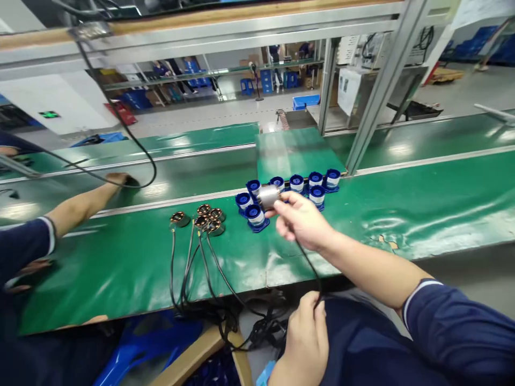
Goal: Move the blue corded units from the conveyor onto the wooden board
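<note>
Between the thumb and fingers of my right hand [300, 217] is a silver motor stator [269, 197], held up above the green-covered bench. A black cable [309, 258] runs from that hand down to my left hand [306, 340], whose fingers are closed around it near the bench's front edge. Just behind the stator stand several blue plastic housings with white labels, among them a front one [256, 215] and a far right one [332, 179]. To the left, several stators with copper windings [209, 219] sit bunched together, and a single stator [179, 219] lies beside them.
Black cables [231, 281] from the stators hang over the bench's front edge. Below is a cardboard box [193, 359] with dark blue parts. At left, a co-worker's arm [86, 202] reaches across the bench. An upright metal post [378, 88] rises at right; a dark cable loop [151, 161] hangs at left.
</note>
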The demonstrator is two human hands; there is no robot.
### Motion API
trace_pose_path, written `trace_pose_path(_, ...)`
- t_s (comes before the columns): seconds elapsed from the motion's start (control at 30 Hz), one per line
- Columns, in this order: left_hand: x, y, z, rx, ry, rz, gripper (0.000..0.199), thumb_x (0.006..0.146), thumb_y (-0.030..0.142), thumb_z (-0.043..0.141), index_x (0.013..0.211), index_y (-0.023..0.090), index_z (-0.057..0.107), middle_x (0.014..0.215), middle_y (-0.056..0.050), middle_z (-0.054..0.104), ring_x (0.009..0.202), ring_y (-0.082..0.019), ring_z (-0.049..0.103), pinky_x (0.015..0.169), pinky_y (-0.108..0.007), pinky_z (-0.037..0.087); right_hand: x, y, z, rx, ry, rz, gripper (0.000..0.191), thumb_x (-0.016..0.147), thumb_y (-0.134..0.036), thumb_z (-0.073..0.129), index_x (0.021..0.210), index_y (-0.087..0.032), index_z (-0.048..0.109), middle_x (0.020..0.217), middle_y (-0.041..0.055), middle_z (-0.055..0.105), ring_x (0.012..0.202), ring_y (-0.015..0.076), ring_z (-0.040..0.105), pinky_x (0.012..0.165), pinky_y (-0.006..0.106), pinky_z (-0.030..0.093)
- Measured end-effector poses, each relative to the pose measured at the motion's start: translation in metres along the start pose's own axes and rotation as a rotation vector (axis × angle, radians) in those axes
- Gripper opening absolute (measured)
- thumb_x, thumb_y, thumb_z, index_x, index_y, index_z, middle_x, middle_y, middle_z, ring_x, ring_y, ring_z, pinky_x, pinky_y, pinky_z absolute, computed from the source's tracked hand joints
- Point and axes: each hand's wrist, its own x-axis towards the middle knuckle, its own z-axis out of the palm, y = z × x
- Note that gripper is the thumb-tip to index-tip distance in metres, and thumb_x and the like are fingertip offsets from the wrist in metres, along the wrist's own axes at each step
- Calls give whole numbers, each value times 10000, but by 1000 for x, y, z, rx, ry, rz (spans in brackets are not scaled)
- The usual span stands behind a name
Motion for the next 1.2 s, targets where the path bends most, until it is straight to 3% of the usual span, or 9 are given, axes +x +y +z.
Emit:
trace_pose_path(0.1, 26, 40, 18, -106, -153, 89, 296, 1013, 243, 450, 1294, 235, 545, 980, -97, 750, 847, -233, 749, 759, -373, 648, -20, -59, -37, -153, 162, -188, 386, 889, -520, 730, 1011, -204, 544, 801, -29, 703, 376, 6, 388, 330, 141, 266)
trace_pose_path(0.23, 55, 80, 36, -315, -343, 164, 513, 988, 231, 504, 1488, 171, 407, 1168, -137, 719, 1021, -237, 723, 949, -393, 628, -41, -119, -77, -480, 398, -727, 232, 892, -366, 765, 960, -190, 631, 710, -50, 670, 431, 19, 459, 386, 171, 315)
trace_pose_path(0.33, 77, 69, 45, -317, -360, 223, 645, 967, 300, 580, 1553, 183, 339, 1420, -166, 606, 1297, -277, 606, 1129, -446, 528, -56, -152, -105, -665, 502, -1068, 156, 908, -284, 740, 1044, -223, 693, 761, -60, 665, 517, 32, 519, 457, 228, 339)
trace_pose_path(0.43, 110, 16, 43, -102, -88, 97, 570, 979, 384, 561, 1496, 197, 414, 1492, -186, 532, 1408, -311, 500, 1195, -538, 434, -69, -173, -130, -892, 543, -1183, 221, 916, -274, 717, 1137, -269, 713, 873, -67, 680, 641, 44, 568, 553, 276, 366)
trace_pose_path(0.53, 156, -48, 32, 137, 204, -16, 698, 907, 466, 654, 1465, 125, 408, 1469, -240, 497, 1414, -358, 462, 1210, -603, 366, -77, -170, -145, -1155, 439, -1147, 243, 896, -239, 740, 1139, -237, 718, 1053, -18, 706, 900, 113, 653, 727, 294, 483)
trace_pose_path(0.7, 220, -103, 32, 104, 157, -129, 891, 778, 405, 787, 1504, 139, 344, 1515, -227, 463, 1430, -346, 457, 1214, -552, 381, -65, -119, -148, -1198, 188, -807, 151, 949, -337, 679, 1024, -209, 708, 1062, 51, 709, 1011, 188, 671, 892, 370, 569)
trace_pose_path(0.9, 212, -109, 54, -131, 121, -268, 723, 823, 327, 703, 1450, 163, 382, 1421, -193, 549, 1291, -276, 592, 1115, -475, 500, -50, -58, -149, -1077, 160, -534, 140, 941, -345, 676, 962, -213, 714, 996, 58, 703, 933, 185, 662, 873, 344, 565)
trace_pose_path(1.1, 202, -91, 90, -28, 261, -278, 1074, 611, 435, 880, 1474, 179, 294, 1445, -187, 472, 1352, -313, 509, 1160, -518, 430, -35, -26, -143, -1104, 20, -444, 70, 916, -244, 690, 973, -214, 716, 1097, 83, 679, 1056, 204, 650, 946, 361, 551)
trace_pose_path(1.2, 218, -74, 105, -9, 235, -342, 820, 626, 353, 843, 1312, 175, 431, 1256, -146, 600, 1199, -299, 610, 1043, -492, 506, -30, -18, -144, -1158, 17, -432, 86, 923, -237, 675, 999, -218, 710, 1165, 93, 656, 1089, 205, 647, 963, 364, 556)
